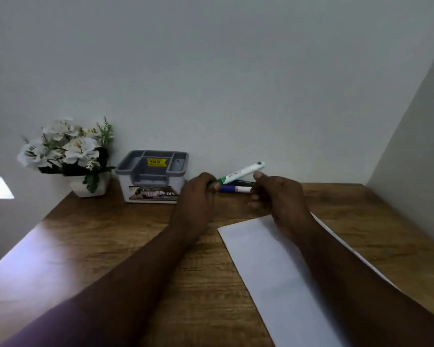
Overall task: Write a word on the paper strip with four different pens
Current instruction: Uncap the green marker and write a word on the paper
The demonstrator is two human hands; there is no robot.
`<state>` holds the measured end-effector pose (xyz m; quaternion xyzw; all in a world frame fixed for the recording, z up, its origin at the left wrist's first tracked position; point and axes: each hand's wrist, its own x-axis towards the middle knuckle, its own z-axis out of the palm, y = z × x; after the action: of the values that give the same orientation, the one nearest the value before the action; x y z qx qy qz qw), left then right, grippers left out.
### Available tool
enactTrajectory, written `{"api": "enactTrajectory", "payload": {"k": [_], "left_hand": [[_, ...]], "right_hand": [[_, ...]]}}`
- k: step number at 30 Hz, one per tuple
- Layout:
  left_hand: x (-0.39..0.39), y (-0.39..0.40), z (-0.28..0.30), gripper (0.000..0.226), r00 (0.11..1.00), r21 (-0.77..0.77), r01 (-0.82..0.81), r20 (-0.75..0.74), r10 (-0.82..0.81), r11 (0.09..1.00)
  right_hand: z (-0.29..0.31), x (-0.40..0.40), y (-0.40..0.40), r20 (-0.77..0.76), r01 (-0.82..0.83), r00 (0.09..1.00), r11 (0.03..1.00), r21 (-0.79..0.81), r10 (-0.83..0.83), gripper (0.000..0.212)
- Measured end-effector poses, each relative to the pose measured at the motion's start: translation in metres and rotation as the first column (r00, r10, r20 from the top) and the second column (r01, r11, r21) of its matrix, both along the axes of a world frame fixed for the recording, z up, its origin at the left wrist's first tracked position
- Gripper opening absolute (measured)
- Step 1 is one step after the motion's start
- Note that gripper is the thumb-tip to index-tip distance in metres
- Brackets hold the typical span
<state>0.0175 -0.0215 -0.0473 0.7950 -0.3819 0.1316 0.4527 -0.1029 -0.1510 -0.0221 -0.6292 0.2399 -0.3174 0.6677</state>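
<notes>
My left hand [198, 194] grips the green end of a white-and-green marker [243, 172], which slants up to the right above the desk. My right hand [277, 194] hovers just right of the marker with fingers loosely curled, its thumb close to the barrel but not clearly touching it. Behind the hands, a blue-and-white marker [233, 189] and a dark pen [244, 182] lie on the desk near the wall. A white paper strip [266, 259] lies diagonally on the desk under my right forearm, blank where visible.
A grey desk organizer [152, 175] with a yellow price sticker stands against the wall, left of the hands. A white pot of white artificial flowers [68, 156] sits at the far left corner. A partition wall [411, 159] bounds the wooden desk [110, 246] on the right.
</notes>
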Motion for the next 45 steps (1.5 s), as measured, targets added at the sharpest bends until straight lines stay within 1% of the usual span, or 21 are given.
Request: {"api": "enactTrajectory", "payload": {"k": [2,5,7,9,11,14,16,18,20,21,22,24,25,26,27,29,32,34,37,39,45], "left_hand": [[-0.013,0.001,0.006,0.017,0.994,-0.088,0.103,-0.021,-0.105,0.991],[-0.031,-0.005,0.005,0.023,0.953,-0.060,0.297,0.087,-0.291,0.953],[-0.034,-0.009,0.004,0.026,0.928,-0.038,0.360,0.117,-0.353,0.932],[-0.035,-0.008,0.005,0.022,0.915,-0.030,0.396,0.096,-0.391,0.918],[-0.039,-0.008,0.004,0.013,0.906,-0.041,0.423,0.041,-0.421,0.905],[-0.038,-0.011,0.008,0.015,0.915,-0.045,0.394,-0.075,-0.397,0.918],[-0.023,-0.006,0.015,0.029,0.936,-0.047,0.282,-0.205,-0.286,0.958],[-0.006,0.006,0.021,0.041,0.932,0.006,0.184,-0.319,-0.172,0.983],[-0.007,0.013,0.023,0.043,0.890,0.025,0.265,-0.391,-0.235,0.964],[-0.013,0.013,0.023,0.043,0.878,0.057,0.318,-0.396,-0.271,0.946],[-0.018,0.014,0.020,0.040,0.893,0.142,0.347,-0.352,-0.281,0.927],[-0.021,0.019,0.013,0.023,0.952,0.383,0.305,-0.151,-0.267,0.872],[-0.021,0.025,0.012,0.013,0.959,0.483,0.275,-0.082,-0.270,0.831],[-0.019,0.033,0.009,0.017,0.959,0.546,0.264,-0.056,-0.279,0.795],[-0.018,0.039,0.008,0.025,0.954,0.567,0.277,-0.068,-0.291,0.776],[-0.018,0.046,0.006,0.029,0.940,0.561,0.325,-0.107,-0.323,0.761],[-0.020,0.044,0.008,0.028,0.931,0.549,0.350,-0.116,-0.345,0.759],[-0.018,0.044,0.008,0.028,0.929,0.521,0.361,-0.128,-0.348,0.773],[-0.013,0.044,0.010,0.024,0.911,0.477,0.412,-0.232,-0.340,0.777],[-0.007,0.042,0.010,0.018,0.889,0.436,0.445,-0.317,-0.330,0.782],[-0.002,0.039,0.009,0.010,0.843,0.339,0.479,-0.434,-0.316,0.810]], "right_hand": [[0.003,0.000,0.002,-0.026,-0.015,1.000,1.000,-0.019,0.014,0.039],[0.003,0.003,0.012,-0.023,-0.177,0.984,0.984,-0.009,0.177,0.041],[0.003,0.003,0.014,0.024,-0.208,0.978,0.978,0.031,0.208,0.037],[0.002,0.001,0.013,0.037,-0.244,0.970,0.967,0.068,0.242,0.036],[-0.001,0.001,0.016,0.045,-0.303,0.953,0.945,0.120,0.300,0.042],[-0.004,0.002,0.015,0.115,-0.325,0.945,0.921,0.215,0.306,0.039],[-0.006,-0.001,0.007,0.206,-0.327,0.938,0.909,0.259,0.278,0.035],[-0.009,-0.004,-0.002,0.251,-0.288,0.943,0.913,0.289,0.218,0.033],[-0.012,-0.003,-0.004,0.239,-0.261,0.950,0.931,0.256,0.200,0.031],[-0.015,-0.001,-0.002,0.223,-0.248,0.955,0.942,0.228,0.197,0.027],[-0.016,0.000,0.000,0.202,-0.241,0.959,0.949,0.201,0.200,0.023],[-0.017,0.000,0.002,0.150,-0.253,0.962,0.954,0.162,0.229,0.025],[-0.017,-0.001,0.001,0.121,-0.270,0.960,0.951,0.152,0.253,0.028],[-0.017,-0.003,-0.001,0.086,-0.292,0.956,0.946,0.144,0.282,0.030],[-0.017,-0.004,-0.003,0.047,-0.316,0.949,0.939,0.135,0.313,0.030],[-0.016,-0.004,-0.005,-0.027,-0.380,0.923,0.919,0.105,0.384,0.028],[-0.013,-0.001,-0.006,-0.066,-0.435,0.896,0.897,0.075,0.440,0.027],[-0.009,-0.001,-0.002,-0.108,-0.426,0.898,0.904,0.028,0.426,0.022],[-0.002,-0.008,0.008,-0.119,-0.385,0.919,0.921,-0.059,0.377,0.011],[-0.002,-0.016,0.014,-0.133,-0.382,0.920,0.920,-0.089,0.369,0.018],[-0.012,-0.021,0.020,-0.248,-0.362,0.907,0.931,-0.049,0.339,0.013]]}}
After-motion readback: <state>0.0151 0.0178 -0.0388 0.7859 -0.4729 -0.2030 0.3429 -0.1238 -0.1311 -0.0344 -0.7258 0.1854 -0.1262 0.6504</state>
